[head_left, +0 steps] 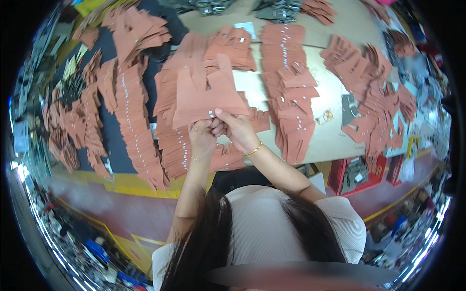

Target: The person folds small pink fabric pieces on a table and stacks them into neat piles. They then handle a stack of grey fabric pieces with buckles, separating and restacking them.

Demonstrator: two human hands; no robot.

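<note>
Both my hands meet at the lower edge of a salmon-coloured cut fabric piece (208,94), which lies spread over a row of similar pieces. My left hand (203,133) pinches the edge from below. With its thumb on top, beside a small white sticker (211,114), my right hand (235,128) grips the same edge. Under and around the piece runs a fanned row of overlapping salmon pieces (167,145), many with small white stickers. Another stack (230,48) sits just beyond it.
More fanned salmon rows lie to the left (133,116) and right (293,121) on the table (330,138). Scissors (325,116) rest right of centre. A red crate (340,177) with dark fabric stands below the table's right edge. Another person's arm (94,14) reaches in at upper left.
</note>
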